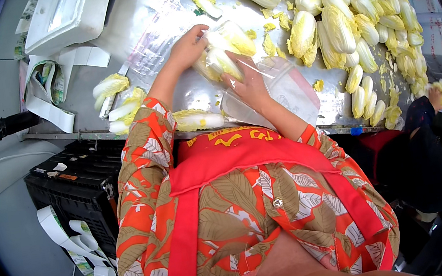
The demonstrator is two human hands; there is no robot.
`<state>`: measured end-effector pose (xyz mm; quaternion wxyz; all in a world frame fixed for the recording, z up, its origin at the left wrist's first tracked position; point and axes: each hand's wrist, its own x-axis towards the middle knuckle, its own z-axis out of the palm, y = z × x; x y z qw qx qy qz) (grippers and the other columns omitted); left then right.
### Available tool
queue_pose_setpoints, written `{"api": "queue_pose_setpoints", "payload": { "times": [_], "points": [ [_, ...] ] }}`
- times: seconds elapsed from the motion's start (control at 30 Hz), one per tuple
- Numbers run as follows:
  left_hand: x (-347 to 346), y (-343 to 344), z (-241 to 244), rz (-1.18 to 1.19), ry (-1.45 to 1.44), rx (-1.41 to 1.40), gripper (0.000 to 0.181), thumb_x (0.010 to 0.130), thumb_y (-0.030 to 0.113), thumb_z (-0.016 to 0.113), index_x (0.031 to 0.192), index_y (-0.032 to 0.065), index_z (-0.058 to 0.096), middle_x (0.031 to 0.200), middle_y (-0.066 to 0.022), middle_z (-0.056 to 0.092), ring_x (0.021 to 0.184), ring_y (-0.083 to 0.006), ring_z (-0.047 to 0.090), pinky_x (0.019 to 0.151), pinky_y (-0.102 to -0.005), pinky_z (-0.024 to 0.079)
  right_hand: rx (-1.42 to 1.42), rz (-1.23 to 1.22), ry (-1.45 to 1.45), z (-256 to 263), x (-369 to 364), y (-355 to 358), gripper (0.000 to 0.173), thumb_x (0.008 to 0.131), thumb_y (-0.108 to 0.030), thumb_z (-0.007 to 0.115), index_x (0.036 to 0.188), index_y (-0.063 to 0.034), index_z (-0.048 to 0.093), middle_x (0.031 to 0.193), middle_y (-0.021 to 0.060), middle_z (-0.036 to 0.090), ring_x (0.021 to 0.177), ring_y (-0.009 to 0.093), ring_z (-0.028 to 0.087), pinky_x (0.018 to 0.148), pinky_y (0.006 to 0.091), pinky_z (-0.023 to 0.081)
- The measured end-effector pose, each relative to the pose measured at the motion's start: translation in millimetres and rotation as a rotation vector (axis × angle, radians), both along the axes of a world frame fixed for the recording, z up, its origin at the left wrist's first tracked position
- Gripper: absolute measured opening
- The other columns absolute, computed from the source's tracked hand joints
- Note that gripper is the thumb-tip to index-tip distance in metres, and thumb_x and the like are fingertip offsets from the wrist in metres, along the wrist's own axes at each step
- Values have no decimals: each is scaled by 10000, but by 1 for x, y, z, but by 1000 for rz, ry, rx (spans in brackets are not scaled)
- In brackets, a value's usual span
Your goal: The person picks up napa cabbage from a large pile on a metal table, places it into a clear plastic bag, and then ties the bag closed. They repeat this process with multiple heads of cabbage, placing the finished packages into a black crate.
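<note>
In the middle of the steel table, small napa cabbages (224, 63) with pale stems and yellow leaves lie inside a clear plastic bag (281, 88). My left hand (189, 46) holds the far left end of the bag against the cabbages, fingers curled over the film. From the near side, my right hand (247, 79) grips the cabbage closest to me. Film passes over the back of this hand, and its wrist lies at the bag's wide mouth. A stack of flat clear bags (161, 37) lies just beyond my left forearm.
Many napa cabbages (338, 30) are heaped at the right. Loose ones (199, 119) lie along the near edge and left. A white foam box (65, 22) and label strips (50, 114) occupy the left, above black crates (76, 182). Another person's hand (436, 98) holds a cabbage at far right.
</note>
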<state>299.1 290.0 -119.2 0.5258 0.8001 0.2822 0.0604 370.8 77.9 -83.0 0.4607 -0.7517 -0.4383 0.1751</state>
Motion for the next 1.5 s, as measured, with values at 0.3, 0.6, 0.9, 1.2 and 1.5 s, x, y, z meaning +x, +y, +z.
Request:
{"api": "queue_pose_setpoints", "payload": {
  "times": [0.3,0.6,0.9,1.2,1.5],
  "points": [
    [-1,-8,7,47,-71,165,432,909,266,562,1325,152,532,1219,-123,609,1052,-286,614,933,-361,467,-63,6,-162,4,4,-18,526,736,-55,722,1243,-75,581,1109,162,565,1057,339,554,913,402,458],
    [0,2,12,-57,-8,83,442,913,365,574,1321,196,554,1156,-122,657,1045,-281,630,924,-370,472,5,34,-142,1,2,-13,486,776,-119,697,1231,-34,551,1131,185,555,1082,358,534,929,398,443],
    [5,-17,18,61,39,268,379,903,311,618,1258,183,586,817,-94,668,791,-236,652,768,-348,499,-21,-66,-272,9,10,-20,520,739,-66,709,1243,-75,582,1131,163,555,1066,352,529,925,413,435],
    [7,-3,13,-27,-8,93,441,897,343,623,1301,176,567,856,-109,688,785,-251,655,752,-361,502,81,-92,-304,10,23,-16,522,682,1,724,1190,-66,629,1074,140,604,1050,314,543,918,397,442],
    [10,8,-6,-35,-68,-186,449,887,307,655,1296,138,578,855,-96,687,777,-172,642,728,-316,499,-8,-72,-253,-2,14,-19,507,750,-43,720,1236,-59,576,1133,169,564,1075,351,529,934,398,435]
  ]
}}
